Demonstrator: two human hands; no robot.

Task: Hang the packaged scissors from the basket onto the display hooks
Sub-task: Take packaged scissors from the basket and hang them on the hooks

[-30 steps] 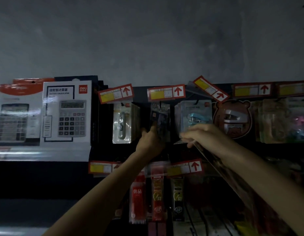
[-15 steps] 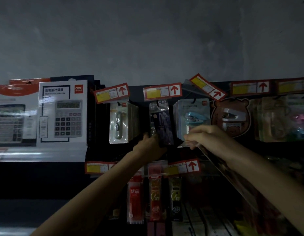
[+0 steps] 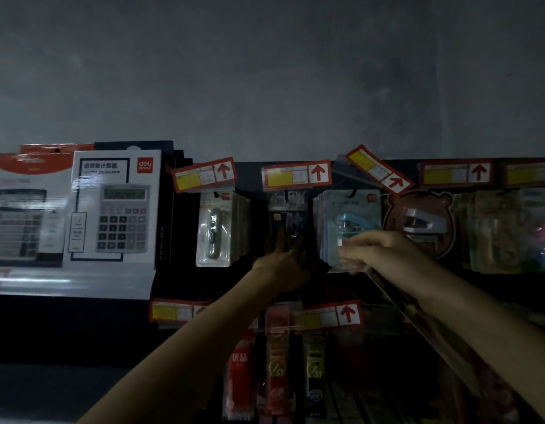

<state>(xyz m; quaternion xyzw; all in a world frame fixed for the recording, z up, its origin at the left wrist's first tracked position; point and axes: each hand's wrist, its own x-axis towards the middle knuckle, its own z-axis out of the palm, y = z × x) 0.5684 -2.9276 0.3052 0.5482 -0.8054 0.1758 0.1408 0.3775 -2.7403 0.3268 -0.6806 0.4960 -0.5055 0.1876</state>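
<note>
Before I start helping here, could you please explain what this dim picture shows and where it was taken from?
There is no machine: a camera worn on a person's head looks at a dim shop display wall. The left hand reaches up to a dark packet hanging under the middle price tag; whether it grips is too dark to tell. The right hand pinches a clear plastic piece in front of a blue stapler pack. Calculator boxes stand to the left.

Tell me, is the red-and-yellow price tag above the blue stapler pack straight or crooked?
Crooked. The red-and-yellow price tag slants down to the right; the tag left of it sits nearly level.
</note>
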